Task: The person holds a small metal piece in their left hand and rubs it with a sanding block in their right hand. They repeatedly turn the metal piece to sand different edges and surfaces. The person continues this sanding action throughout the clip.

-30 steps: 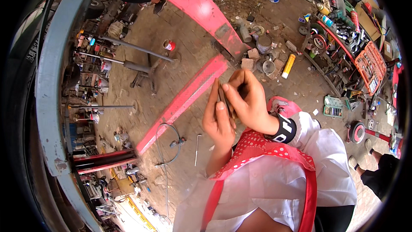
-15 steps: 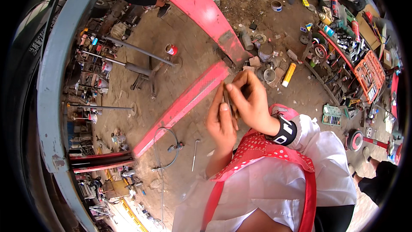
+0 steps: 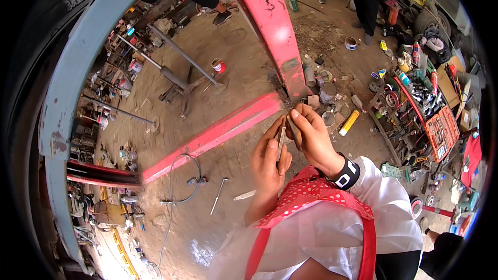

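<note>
Narrow grey strip (image 3: 281,141) is what you have in your left hand (image 3: 268,159): in the head view, it stands nearly upright between your thumb and bent fingers, which are closed on it with no gap. Your right hand (image 3: 316,142) is just beside it, thumb and forefinger pinched on a dark flat piece (image 3: 296,134) with a rounded edge; its other fingers curl behind, and you cannot tell from here whether the two pieces touch. Both are held in front of your red dotted apron (image 3: 316,193), and a black wristband (image 3: 346,174) with white marks sits on your right wrist. Beyond your hands, a pink beam (image 3: 223,134) runs from lower left toward the foot of a pink post (image 3: 276,26). On the floor to your left lie a looped hose (image 3: 198,186) and, nearer you, an L-shaped rod (image 3: 219,198); a red-and-white can (image 3: 218,66) stands beyond the beam. To your right lies a yellow tube (image 3: 349,123), and farther right, an open orange tool case (image 3: 442,134). A person (image 3: 364,1) in dark trousers stands at the top, well apart from you.
</note>
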Available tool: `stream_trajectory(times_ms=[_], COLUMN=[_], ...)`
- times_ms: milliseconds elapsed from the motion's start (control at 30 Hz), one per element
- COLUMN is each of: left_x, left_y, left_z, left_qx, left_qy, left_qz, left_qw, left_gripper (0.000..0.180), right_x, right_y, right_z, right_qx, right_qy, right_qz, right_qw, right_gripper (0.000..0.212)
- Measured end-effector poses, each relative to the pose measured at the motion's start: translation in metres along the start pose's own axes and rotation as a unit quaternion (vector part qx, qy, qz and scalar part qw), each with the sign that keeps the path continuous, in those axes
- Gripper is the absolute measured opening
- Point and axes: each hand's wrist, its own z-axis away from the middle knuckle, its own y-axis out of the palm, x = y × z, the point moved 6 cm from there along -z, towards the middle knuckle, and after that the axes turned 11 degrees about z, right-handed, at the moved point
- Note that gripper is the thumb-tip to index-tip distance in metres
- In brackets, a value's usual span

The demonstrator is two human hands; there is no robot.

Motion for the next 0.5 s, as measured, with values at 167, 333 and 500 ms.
stream_trajectory(times_ms=[167,333,500], left_x=[-0.014,-0.032,-0.049], left_y=[-0.022,-0.037,-0.057], left_z=[0.026,0.052,0.077], left_qx=[-0.018,-0.038,-0.025], left_qy=[0.022,0.058,0.061], left_qz=[0.003,-0.046,-0.104], left_qw=[1.0,0.997,0.992], left_gripper=[0.046,0.049,0.047], right_x=[-0.021,-0.036,-0.066], right_y=[0.034,0.061,0.087], right_z=[0.02,0.041,0.059], right_qx=[0.026,0.061,0.173], right_qy=[0.04,0.088,0.159], right_qz=[-0.057,-0.099,-0.267], right_qw=[0.997,0.989,0.935], right_gripper=[0.021,0.023,0.022])
